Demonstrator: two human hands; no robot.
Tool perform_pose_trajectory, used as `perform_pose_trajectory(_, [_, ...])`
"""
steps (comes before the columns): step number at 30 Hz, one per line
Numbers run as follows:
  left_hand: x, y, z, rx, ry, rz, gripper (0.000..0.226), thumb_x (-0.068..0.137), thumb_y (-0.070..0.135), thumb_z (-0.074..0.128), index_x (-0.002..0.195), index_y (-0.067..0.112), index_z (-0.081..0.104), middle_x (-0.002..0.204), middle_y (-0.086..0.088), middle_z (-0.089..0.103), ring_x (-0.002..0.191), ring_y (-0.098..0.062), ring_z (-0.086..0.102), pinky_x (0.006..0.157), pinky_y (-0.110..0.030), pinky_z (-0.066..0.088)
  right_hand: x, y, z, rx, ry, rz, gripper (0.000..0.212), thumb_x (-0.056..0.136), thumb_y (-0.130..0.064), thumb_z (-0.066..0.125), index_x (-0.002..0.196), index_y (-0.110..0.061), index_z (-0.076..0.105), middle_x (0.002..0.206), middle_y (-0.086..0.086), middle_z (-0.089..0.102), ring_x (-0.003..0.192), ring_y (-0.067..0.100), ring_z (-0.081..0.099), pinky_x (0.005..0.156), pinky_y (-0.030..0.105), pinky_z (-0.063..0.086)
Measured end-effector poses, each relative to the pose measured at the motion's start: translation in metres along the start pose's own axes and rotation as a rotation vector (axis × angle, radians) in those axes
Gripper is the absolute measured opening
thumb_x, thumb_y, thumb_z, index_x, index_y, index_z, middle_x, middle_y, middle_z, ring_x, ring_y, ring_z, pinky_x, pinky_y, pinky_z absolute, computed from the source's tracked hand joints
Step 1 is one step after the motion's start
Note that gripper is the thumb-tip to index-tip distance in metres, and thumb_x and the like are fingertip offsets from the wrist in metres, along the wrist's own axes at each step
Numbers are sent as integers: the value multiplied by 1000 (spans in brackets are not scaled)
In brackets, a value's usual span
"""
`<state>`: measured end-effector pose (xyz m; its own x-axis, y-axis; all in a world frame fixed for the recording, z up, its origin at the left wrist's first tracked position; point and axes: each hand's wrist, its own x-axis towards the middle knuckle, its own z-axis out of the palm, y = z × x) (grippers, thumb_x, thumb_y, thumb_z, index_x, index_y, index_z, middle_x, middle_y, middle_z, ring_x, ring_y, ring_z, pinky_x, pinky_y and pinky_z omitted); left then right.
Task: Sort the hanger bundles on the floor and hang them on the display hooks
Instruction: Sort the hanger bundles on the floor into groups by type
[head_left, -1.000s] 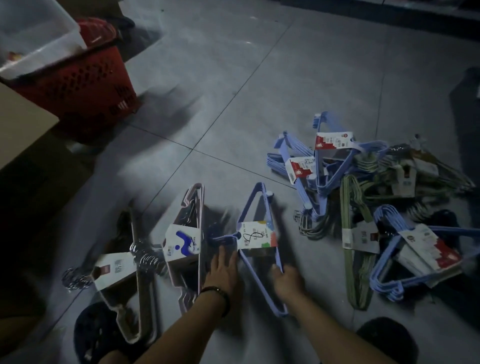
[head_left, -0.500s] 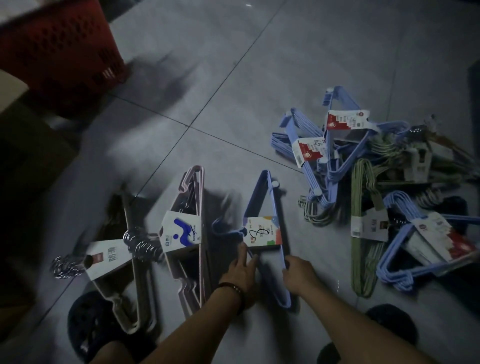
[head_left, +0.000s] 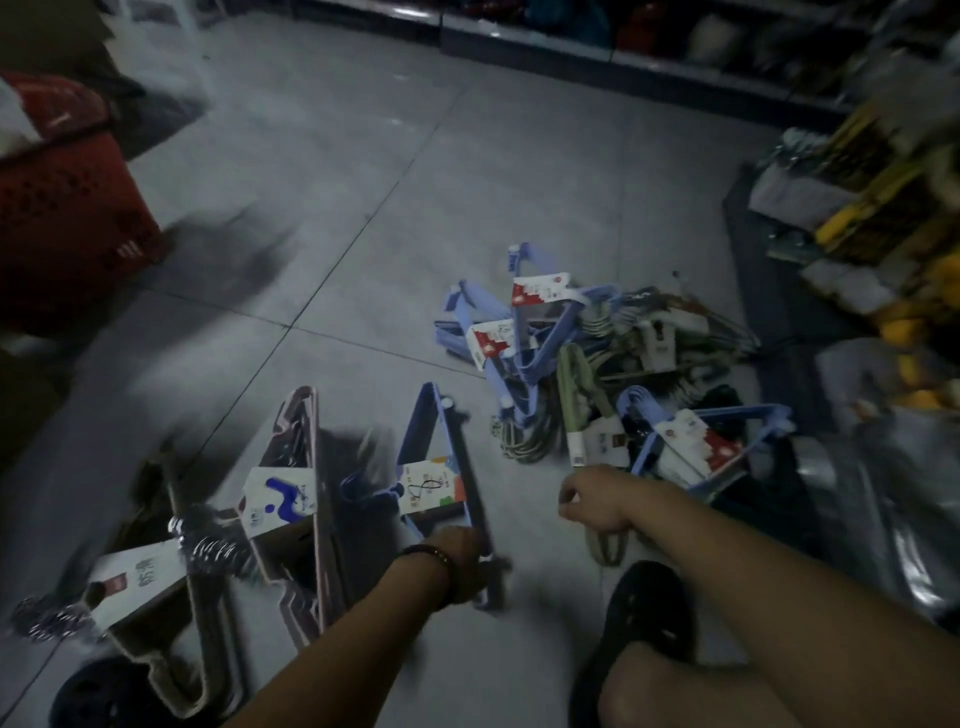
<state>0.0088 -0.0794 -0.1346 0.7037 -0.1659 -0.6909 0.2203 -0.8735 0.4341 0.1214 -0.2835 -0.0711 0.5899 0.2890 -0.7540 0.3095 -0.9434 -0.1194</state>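
The grey tiled floor (head_left: 363, 182) filled most of the view, dim and blurred. A red basket (head_left: 67, 218) stood on it at the far left. Right of centre lay a tangled heap of hanger bundles (head_left: 524, 358), mostly blue with red-and-white cards. Nearer the person, three bundles lay apart from the heap in a row: a beige hanger bundle (head_left: 137, 579) at the left, a pink hanger bundle (head_left: 280, 499) beside it, and a blue hanger bundle (head_left: 431, 483) with a multicoloured card nearest the heap. A green hanger bundle (head_left: 574, 395) stretched from the heap's near edge toward the person. A black shoe (head_left: 644, 618) rested on the floor just below it.

The left hand (head_left: 465, 564) gripped the blue hanger bundle at its near corner, fingers curled round the bar. The right hand (head_left: 595, 499) sat over the green hanger bundle's near end with its fingers curled; whether they clasped it I could not tell. A dark bracelet (head_left: 431, 558) circled the left wrist.
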Motion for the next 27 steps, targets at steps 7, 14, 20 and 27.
perform_pose_trajectory(7, [4, 83, -6, 64, 62, 75, 42, 102, 38, 58, 142, 24, 56, 143, -3, 59, 131, -25, 56, 108, -34, 46, -62, 107, -43, -4, 174, 163, 26, 102, -43, 55, 88, -23, 64, 107, 0, 65, 97, 30, 64, 74, 31, 48])
perform_pose_trajectory(14, [65, 156, 17, -48, 31, 99, 50, 101, 38, 60, 149, 27, 47, 148, -4, 53, 131, -24, 55, 108, -35, 48, -4, 182, 30, 1290, 374, 608, 46, 96, -40, 62, 129, -10, 53, 98, 14, 63, 77, 29, 64, 63, 36, 54])
perform_pose_trajectory(20, [125, 205, 29, -5, 0, 123, 71, 96, 21, 68, 159, 24, 35, 160, -9, 39, 145, -29, 42, 117, -34, 38, 65, 197, 65, 1787, 250, 703, 43, 107, -29, 54, 141, -3, 51, 137, 19, 55, 124, 34, 57, 107, 44, 49])
perform_pose_trajectory(27, [161, 223, 53, -85, -1, 112, 70, 91, 17, 74, 152, 18, 42, 158, -6, 36, 143, -28, 44, 114, -31, 42, 83, 193, 79, 1960, 155, 670, 45, 100, -45, 64, 129, -12, 58, 108, 16, 66, 88, 30, 66, 79, 42, 60])
